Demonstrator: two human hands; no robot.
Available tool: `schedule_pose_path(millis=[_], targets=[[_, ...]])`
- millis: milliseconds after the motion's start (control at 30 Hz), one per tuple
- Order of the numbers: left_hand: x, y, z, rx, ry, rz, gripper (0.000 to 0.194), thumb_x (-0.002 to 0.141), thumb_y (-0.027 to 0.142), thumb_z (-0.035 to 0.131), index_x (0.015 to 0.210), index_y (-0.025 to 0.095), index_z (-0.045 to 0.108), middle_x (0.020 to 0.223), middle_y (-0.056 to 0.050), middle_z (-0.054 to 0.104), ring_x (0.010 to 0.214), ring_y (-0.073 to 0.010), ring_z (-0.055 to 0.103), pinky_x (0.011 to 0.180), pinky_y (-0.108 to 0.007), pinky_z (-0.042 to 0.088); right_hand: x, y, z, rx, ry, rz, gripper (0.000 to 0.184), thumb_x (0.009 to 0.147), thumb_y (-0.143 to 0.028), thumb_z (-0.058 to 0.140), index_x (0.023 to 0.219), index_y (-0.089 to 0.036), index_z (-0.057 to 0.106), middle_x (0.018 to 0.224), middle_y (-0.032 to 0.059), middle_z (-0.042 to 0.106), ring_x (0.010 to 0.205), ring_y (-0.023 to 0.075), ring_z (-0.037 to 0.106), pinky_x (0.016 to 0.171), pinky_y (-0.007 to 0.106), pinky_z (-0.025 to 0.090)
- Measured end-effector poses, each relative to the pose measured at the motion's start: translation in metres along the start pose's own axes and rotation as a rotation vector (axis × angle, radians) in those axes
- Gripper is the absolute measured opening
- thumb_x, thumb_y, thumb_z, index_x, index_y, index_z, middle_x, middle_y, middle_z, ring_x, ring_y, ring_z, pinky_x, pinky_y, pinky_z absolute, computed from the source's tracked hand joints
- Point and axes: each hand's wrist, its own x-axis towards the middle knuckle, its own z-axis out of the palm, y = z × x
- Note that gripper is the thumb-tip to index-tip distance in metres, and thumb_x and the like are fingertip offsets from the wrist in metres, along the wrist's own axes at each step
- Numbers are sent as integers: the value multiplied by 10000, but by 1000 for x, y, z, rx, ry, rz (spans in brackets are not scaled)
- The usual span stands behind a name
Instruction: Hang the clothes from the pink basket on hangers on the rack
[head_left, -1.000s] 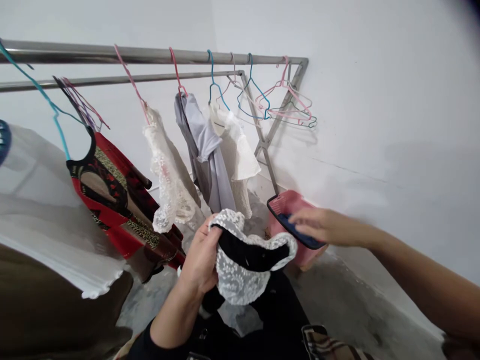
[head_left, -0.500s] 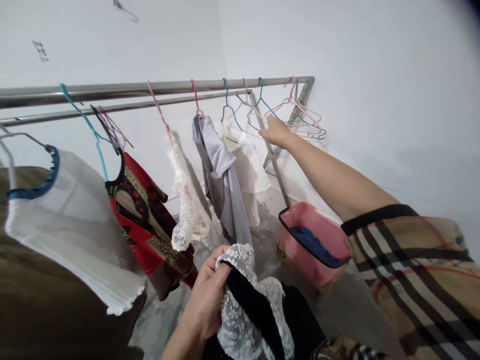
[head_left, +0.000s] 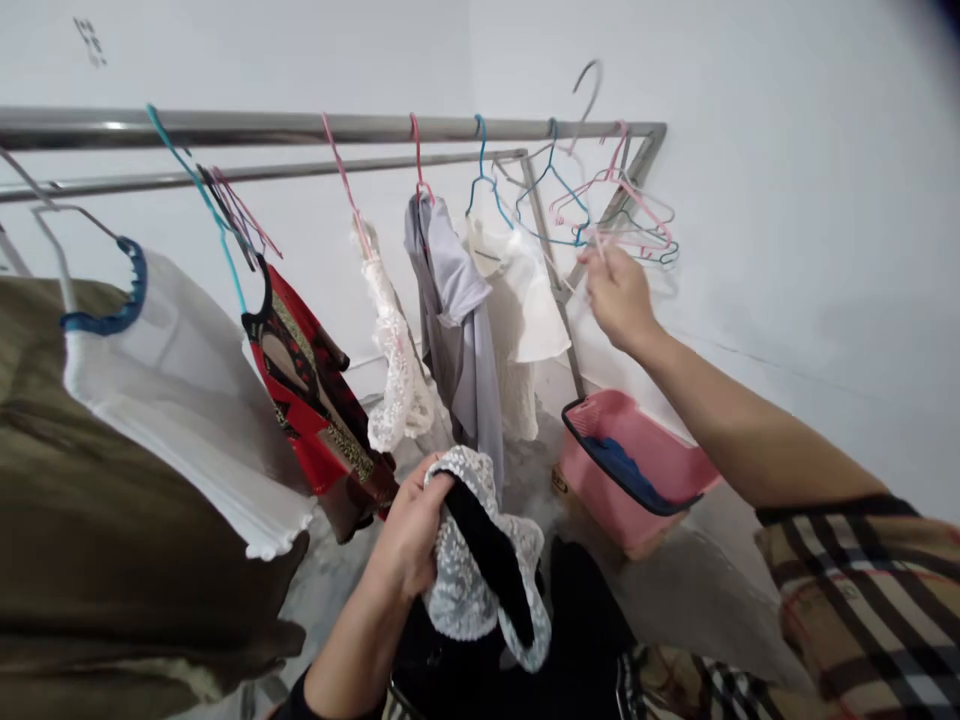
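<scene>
White lace garment (head_left: 461, 585), black inner strip (head_left: 484, 550) — bunched, gripped in left hand (head_left: 412, 530); right hand (head_left: 619, 300) gripping pale hanger (head_left: 589, 108).

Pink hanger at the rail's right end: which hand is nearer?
Right. The right hand is just below the pink hanger; the left hand is lower, farther off, gripping a white lace garment.

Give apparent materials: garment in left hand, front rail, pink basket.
White garment in the left hand: looks like matte lace or embroidered mesh, with raised white motifs on a sheer ground; fibre unclear.
Front rail: likely polished metal, perhaps stainless steel, given its bright streaked reflections.
Pink basket: probably moulded plastic, judging by its smooth walls and even colour.
</scene>
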Motion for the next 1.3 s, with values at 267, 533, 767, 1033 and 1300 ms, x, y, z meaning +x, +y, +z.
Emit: schedule_pose_path(millis=[267, 533, 767, 1033, 1300], targets=[[9, -8, 12, -42, 21, 81, 280, 615, 308, 777, 806, 182, 615, 569, 53, 603, 510, -117, 582, 531, -211, 460, -223, -10, -85, 139, 98, 363, 250, 884, -411, 612, 1021, -203, 602, 659, -27, 512, 550, 113, 482, 522, 259, 411], [-5, -24, 48, 24, -93, 61, 288, 617, 287, 766, 838, 183, 613, 603, 51, 607, 519, -104, 567, 529, -211, 473, -295, -41, -82, 546, -180, 787, 293, 799, -425, 690, 953, -243, 521, 619, -70, 453, 452, 64, 372, 403, 186, 295], [-11, -35, 59, 286, -241, 155, 179, 700, 299, 675, 825, 192, 606, 638, 48, 597, 559, -93, 539, 560, -204, 444, -291, -46, -67, 346, -397, 567, 196, 722, -315, 702, 836, -201, 591, 667, -27, 544, 591, 118, 482, 556, 249, 397], [2, -40, 19, 1513, -223, 841, 285, 752, 103, 549, 966, 222, 695, 970, -32, 685, 875, -183, 617, 744, -285, 468, -251, -49, -113, 255, -51, 589, 175, 703, -220, 712, 751, -199, 545, 640, -52, 508, 556, 85, 435, 535, 223, 353], [12, -54, 10, 1291, -7, 748, 239, 775, 131, 528, 969, 197, 652, 997, -69, 651, 927, -212, 587, 839, -339, 460, -254, -48, -122, 277, -34, 538, 186, 728, -198, 707, 824, -213, 549, 686, -46, 518, 583, 90, 470, 562, 234, 384]])
